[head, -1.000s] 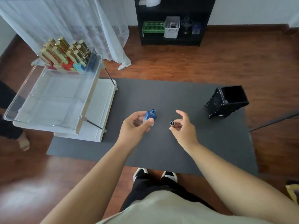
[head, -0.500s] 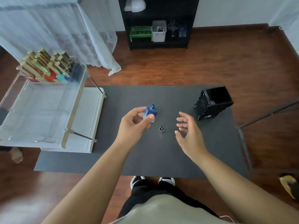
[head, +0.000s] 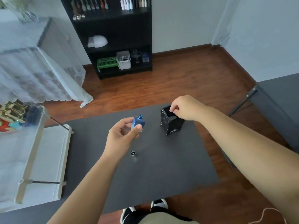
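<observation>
Left hand: pinching 1 blue bottle, uncapped, at frame centre.
Right hand: curling fingers over 1 black box, centre right; grasp impossible to tell.
Cap: 1, lying on mat, just below centre.

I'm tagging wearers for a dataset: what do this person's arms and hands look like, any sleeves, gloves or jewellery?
Both forearms are bare, no sleeve in view. The left hand and right hand wear no glove, ring, watch or bracelet.
</observation>
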`<state>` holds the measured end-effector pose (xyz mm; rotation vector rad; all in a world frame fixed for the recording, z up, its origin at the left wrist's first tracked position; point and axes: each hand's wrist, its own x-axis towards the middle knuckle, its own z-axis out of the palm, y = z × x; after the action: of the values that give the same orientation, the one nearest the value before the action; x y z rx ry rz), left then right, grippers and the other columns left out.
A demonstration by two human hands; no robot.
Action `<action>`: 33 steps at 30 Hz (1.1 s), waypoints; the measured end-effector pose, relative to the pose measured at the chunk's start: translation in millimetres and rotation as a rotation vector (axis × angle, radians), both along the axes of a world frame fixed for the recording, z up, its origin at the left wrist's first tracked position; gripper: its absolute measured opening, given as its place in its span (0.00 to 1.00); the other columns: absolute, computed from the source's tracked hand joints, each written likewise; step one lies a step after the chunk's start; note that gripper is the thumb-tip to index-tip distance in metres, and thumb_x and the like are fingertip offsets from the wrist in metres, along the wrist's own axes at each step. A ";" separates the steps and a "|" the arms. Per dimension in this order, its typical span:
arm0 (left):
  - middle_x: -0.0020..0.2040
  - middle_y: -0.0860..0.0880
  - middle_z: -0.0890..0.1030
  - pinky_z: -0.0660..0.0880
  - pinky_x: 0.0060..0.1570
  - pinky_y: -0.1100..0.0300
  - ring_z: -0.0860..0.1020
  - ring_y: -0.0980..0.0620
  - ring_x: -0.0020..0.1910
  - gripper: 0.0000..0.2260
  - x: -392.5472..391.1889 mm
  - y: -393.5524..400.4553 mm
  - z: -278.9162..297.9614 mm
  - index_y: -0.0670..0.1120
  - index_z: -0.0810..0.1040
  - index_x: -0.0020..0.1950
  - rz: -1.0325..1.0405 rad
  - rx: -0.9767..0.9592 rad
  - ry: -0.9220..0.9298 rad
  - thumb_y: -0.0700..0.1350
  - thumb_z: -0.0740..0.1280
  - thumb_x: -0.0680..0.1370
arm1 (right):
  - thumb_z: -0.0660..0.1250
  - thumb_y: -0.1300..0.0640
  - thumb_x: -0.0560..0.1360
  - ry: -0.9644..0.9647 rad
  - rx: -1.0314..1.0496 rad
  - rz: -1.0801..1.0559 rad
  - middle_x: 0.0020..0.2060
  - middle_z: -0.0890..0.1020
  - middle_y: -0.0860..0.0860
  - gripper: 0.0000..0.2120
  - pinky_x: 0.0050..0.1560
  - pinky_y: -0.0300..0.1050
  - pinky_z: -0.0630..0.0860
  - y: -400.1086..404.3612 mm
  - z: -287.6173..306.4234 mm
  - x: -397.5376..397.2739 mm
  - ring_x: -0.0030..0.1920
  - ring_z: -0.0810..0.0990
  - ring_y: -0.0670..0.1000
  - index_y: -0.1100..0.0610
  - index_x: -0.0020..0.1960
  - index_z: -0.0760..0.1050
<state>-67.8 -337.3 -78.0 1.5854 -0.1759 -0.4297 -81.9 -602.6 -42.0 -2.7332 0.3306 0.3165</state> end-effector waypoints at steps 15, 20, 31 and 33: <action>0.41 0.52 0.86 0.80 0.45 0.63 0.83 0.56 0.42 0.12 3.5 -16.0 -9.2 0.51 0.85 0.52 -0.013 0.013 0.017 0.49 0.74 0.70 | 0.64 0.59 0.76 0.618 -0.056 0.176 0.38 0.75 0.54 0.06 0.44 0.47 0.72 7.8 -37.2 60.4 0.43 0.73 0.57 0.60 0.49 0.79; 0.40 0.54 0.86 0.81 0.46 0.62 0.82 0.56 0.41 0.07 5.9 -16.7 -7.8 0.54 0.85 0.51 0.011 -0.004 0.000 0.44 0.74 0.74 | 0.67 0.60 0.75 0.643 -0.012 0.189 0.34 0.74 0.52 0.09 0.39 0.41 0.70 3.4 -34.2 66.3 0.35 0.72 0.53 0.55 0.36 0.74; 0.41 0.52 0.87 0.80 0.45 0.63 0.82 0.56 0.40 0.08 1.2 -11.5 -3.7 0.55 0.85 0.50 0.040 -0.016 -0.004 0.43 0.74 0.74 | 0.68 0.51 0.75 0.728 -0.310 0.455 0.26 0.76 0.50 0.14 0.28 0.41 0.72 13.0 -15.8 58.3 0.25 0.73 0.51 0.55 0.32 0.74; 0.41 0.52 0.87 0.81 0.46 0.63 0.82 0.56 0.41 0.08 0.5 -10.2 -3.0 0.55 0.85 0.50 0.044 -0.017 -0.006 0.43 0.74 0.74 | 0.69 0.51 0.75 0.706 -0.297 0.420 0.25 0.76 0.50 0.15 0.21 0.35 0.66 11.7 -16.8 56.8 0.21 0.72 0.50 0.55 0.32 0.73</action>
<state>-67.3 -347.5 -81.0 1.5711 -0.1489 -0.3883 -25.1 -590.9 -58.8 -2.8626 -0.0386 1.4589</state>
